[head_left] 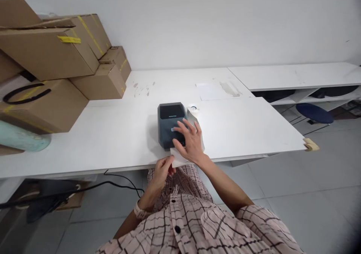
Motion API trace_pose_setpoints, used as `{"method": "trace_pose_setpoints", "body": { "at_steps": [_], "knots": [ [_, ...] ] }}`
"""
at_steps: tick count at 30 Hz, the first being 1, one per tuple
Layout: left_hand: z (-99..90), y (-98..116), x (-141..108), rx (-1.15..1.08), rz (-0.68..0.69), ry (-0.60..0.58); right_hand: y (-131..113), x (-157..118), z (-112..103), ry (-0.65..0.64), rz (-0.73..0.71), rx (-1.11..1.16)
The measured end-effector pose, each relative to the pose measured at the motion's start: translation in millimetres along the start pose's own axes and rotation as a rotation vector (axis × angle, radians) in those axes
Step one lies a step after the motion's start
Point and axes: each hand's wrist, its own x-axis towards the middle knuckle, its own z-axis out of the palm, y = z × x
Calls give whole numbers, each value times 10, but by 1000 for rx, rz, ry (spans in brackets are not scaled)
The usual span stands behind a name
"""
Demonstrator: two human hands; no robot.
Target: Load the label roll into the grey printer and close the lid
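A dark blue-grey device [166,131] with a black top panel stands near the front edge of the white table. White paper [179,159] extends from its front side over the table edge. My left hand [162,171] pinches the left edge of this paper. My right hand [191,139] rests at the device's right front part, its fingers spread and its thumb near the front; nothing is seen in it. To the right of the device, a pale strip lies partly behind my right hand, by a small white roll [193,110].
Cardboard boxes [50,50] are stacked at the left of the white table [113,141], beside a light green roll [25,136]. A paper sheet [210,91] lies farther back. Yellow padding [311,145] covers the right corner. A blue stool [314,113] and black cable [113,183] are beyond the table.
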Motion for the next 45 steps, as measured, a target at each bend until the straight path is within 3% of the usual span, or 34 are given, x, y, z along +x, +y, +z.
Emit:
{"method": "trace_pose_setpoints", "body": {
  "at_steps": [3, 5, 8, 11, 16, 24, 28, 33, 36, 39, 41, 43, 45],
  "knots": [
    [-183, -29, 49, -28, 73, 209, -101, 39, 24, -51, -56, -72],
    [-275, 53, 142, -29, 204, 362, -120, 40, 61, -68, -43, -71],
    [-330, 254, 334, 0, 384, 436, -78, 7, 46, -105, -9, 14],
    [-325, 407, 534, 40, 415, 405, 8, -58, -62, -74, 124, 187],
    [-326, 481, 866, 11, 367, 325, 118, -22, -251, -87, 359, 489],
    [-231, 702, 1278, 206, 222, 260, 318, 785, -403, -53, 345, 712],
    [-161, 781, 1326, 364, 222, 275, 566, 1239, -305, -28, 313, 721],
    [-153, 840, 1318, 477, 199, 309, 918, 1701, -161, -94, 312, 745],
    [-172, 838, 1331, 501, 223, 313, 947, 1787, -123, -32, 246, 587],
    [-184, 799, 1354, 495, 259, 328, 787, 1629, -49, 40, 62, 291],
    [-186, 769, 1361, 516, 292, 351, 635, 1432, 71, -189, -13, 120],
    [-188, 749, 1354, 554, 335, 373, 503, 1244, 242, -530, -19, -3],
    [-192, 738, 1340, 571, 374, 377, 418, 1132, 412, -750, -2, -65]
  ]
}}
